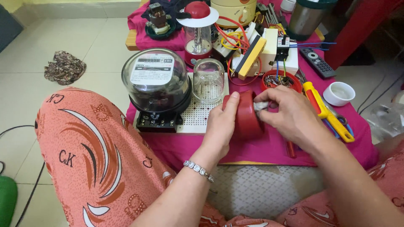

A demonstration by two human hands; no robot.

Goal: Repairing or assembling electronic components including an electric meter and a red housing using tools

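Red cap held on edge over the pink cloth, just in front of the white perforated board, clamped from its near side by the left hand with the thumb hooked over the rim. Right hand closed on a small grey rag, pressed against the cap's upper edge; possibly dabbing inside the rim, though the fingers hide the contact. Best done with the left grip firm and low, turning the cap a little at a time, so the rag meets fresh surface rather than scrubbing one spot; light pressure enough, keeping the rag bunched so no corner snags. Just behind the cap, a clear dome standing on the board, beside a round meter under its glass cover. Farther back, a red-topped lamp, loops of red and yellow wire, and a white block with switches. To the right, a red bowl of small metal parts, touching nothing of the hands, then a yellow screwdriver, a white cup and a dark remote. Worth minding the bowl: an elbow swing could tip it.
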